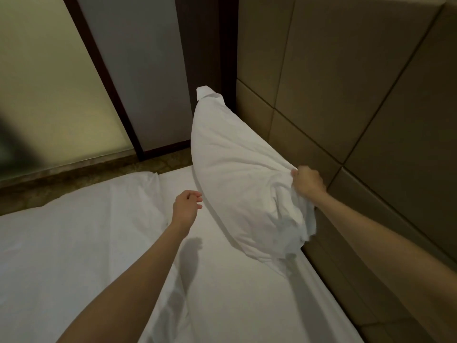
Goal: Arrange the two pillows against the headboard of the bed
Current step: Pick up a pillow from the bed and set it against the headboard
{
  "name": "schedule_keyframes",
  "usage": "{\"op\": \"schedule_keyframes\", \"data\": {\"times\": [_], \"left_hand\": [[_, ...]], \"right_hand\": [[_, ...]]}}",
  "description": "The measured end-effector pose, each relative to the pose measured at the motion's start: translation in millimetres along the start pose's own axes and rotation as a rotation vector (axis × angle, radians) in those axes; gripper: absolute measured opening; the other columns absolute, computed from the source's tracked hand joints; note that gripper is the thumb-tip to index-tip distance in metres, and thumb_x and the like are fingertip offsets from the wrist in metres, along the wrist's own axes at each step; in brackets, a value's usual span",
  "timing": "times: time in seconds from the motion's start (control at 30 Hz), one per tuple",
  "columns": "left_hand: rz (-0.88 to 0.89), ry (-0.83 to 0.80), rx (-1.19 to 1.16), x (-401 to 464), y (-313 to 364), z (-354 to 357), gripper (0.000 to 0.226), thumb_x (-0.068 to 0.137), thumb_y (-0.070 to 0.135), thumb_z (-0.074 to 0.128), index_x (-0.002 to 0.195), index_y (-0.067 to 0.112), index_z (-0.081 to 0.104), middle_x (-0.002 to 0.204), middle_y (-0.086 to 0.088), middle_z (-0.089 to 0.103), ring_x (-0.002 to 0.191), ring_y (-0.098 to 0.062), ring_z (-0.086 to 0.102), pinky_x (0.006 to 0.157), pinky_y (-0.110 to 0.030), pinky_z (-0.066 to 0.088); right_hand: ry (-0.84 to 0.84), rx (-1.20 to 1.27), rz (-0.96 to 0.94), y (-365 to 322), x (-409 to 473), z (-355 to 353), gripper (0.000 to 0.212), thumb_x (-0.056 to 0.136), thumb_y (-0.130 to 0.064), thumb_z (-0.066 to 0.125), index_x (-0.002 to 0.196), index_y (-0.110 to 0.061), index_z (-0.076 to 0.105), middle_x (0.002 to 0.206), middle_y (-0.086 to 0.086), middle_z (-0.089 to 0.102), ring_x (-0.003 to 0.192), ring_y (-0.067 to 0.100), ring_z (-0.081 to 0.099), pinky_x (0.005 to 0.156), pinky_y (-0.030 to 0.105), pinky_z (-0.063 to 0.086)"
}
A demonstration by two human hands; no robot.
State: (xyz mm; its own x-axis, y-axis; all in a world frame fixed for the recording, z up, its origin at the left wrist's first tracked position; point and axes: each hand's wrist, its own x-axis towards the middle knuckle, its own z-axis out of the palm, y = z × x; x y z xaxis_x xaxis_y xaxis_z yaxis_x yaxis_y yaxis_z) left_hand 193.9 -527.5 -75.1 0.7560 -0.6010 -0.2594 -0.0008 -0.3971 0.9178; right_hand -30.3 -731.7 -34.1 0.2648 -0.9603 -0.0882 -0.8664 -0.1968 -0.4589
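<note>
gripping one pillow point(237, 174) with right hand point(308, 181), left hand point(186, 205) free

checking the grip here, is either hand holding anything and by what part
The right hand grips the white pillow by bunched pillowcase fabric at its near upper edge. The left hand holds nothing, open above the bed sheet.
</note>
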Motion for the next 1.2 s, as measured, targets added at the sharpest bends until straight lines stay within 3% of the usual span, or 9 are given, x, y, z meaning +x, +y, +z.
{"op": "schedule_keyframes", "data": {"times": [0.17,0.23,0.3,0.4,0.63,0.73,0.9,1.03,1.2], "left_hand": [[0.063,-0.019,0.018,-17,17,5,0.031,0.099,0.011,0.031,0.103,0.007,0.062,0.099,-0.009,0.062,0.087,-0.022,0.059,0.067,-0.022,0.044],[0.082,-0.019,0.016,-22,18,6,0.031,0.099,0.01,0.031,0.102,0.007,0.061,0.097,-0.008,0.061,0.087,-0.022,0.058,0.064,-0.019,0.043],[0.068,-0.037,0.04,-34,13,8,0.031,0.098,0.008,0.031,0.103,0.005,0.062,0.099,-0.01,0.061,0.087,-0.022,0.058,0.065,-0.02,0.043],[0.046,-0.077,0.088,-56,4,14,0.031,0.098,0.007,0.031,0.104,0.005,0.061,0.101,-0.011,0.062,0.089,-0.023,0.058,0.072,-0.024,0.043],[0.054,-0.096,0.11,-102,13,20,0.03,0.097,0.009,0.032,0.105,0.006,0.061,0.102,-0.01,0.062,0.088,-0.022,0.058,0.077,-0.027,0.043],[0.076,-0.089,0.094,-117,19,20,0.031,0.097,0.008,0.032,0.105,0.006,0.061,0.102,-0.009,0.061,0.088,-0.022,0.058,0.072,-0.022,0.043],[0.084,-0.101,0.074,-143,26,7,0.031,0.096,0.008,0.031,0.102,0.006,0.062,0.096,-0.01,0.063,0.082,-0.02,0.058,0.067,-0.022,0.043],[0.038,-0.11,0.023,-175,21,-10,0.033,0.096,0.009,0.029,0.102,0.007,0.062,0.092,-0.01,0.065,0.078,-0.02,0.059,0.074,-0.029,0.043],[0.021,-0.133,-0.028,-213,13,-39,0.033,0.095,0.009,0.032,0.097,0.01,0.065,0.085,-0.007,0.067,0.074,-0.018,0.06,0.068,-0.025,0.045]], "right_hand": [[0.325,0.116,-0.056,-26,3,-57,0.028,0.093,-0.035,0.052,0.1,-0.008,0.054,0.11,0.023,0.061,0.101,0.042,0.058,0.071,0.038,0.039],[0.281,0.113,0.002,-17,-6,-49,0.033,0.093,-0.034,0.053,0.109,-0.005,0.05,0.115,0.023,0.059,0.104,0.043,0.057,0.077,0.045,0.046],[0.115,0.02,0.039,0,-27,-31,0.036,0.094,-0.035,0.052,0.112,-0.004,0.049,0.117,0.022,0.059,0.105,0.042,0.057,0.08,0.046,0.048],[-0.05,0.011,0.057,23,-53,-15,0.033,0.095,-0.039,0.048,0.094,-0.007,0.053,0.104,0.016,0.062,0.09,0.034,0.06,0.073,0.041,0.049],[0.145,0.142,0.017,17,-66,-61,0.03,0.096,-0.039,0.046,0.087,-0.012,0.055,0.098,0.014,0.062,0.087,0.034,0.059,0.07,0.042,0.048],[0.082,0.117,0.05,22,-83,-58,0.034,0.096,-0.039,0.045,0.099,-0.009,0.058,0.101,0.013,0.058,0.094,0.035,0.058,0.076,0.042,0.048],[0.01,0.121,-0.015,31,-119,-49,0.031,0.091,-0.031,0.053,0.067,-0.012,0.05,0.07,0.006,0.051,0.058,0.021,0.047,0.055,0.032,0.037],[0.041,0.276,0.016,39,-147,-58,0.014,0.087,-0.015,0.058,0.083,-0.003,0.064,0.083,0.011,0.062,0.076,0.029,0.061,0.069,0.045,0.055],[0.03,0.385,0.002,42,-195,-55,0.012,0.087,-0.006,0.057,0.081,-0.003,0.067,0.086,0.011,0.066,0.086,0.03,0.063,0.078,0.045,0.056]]}}
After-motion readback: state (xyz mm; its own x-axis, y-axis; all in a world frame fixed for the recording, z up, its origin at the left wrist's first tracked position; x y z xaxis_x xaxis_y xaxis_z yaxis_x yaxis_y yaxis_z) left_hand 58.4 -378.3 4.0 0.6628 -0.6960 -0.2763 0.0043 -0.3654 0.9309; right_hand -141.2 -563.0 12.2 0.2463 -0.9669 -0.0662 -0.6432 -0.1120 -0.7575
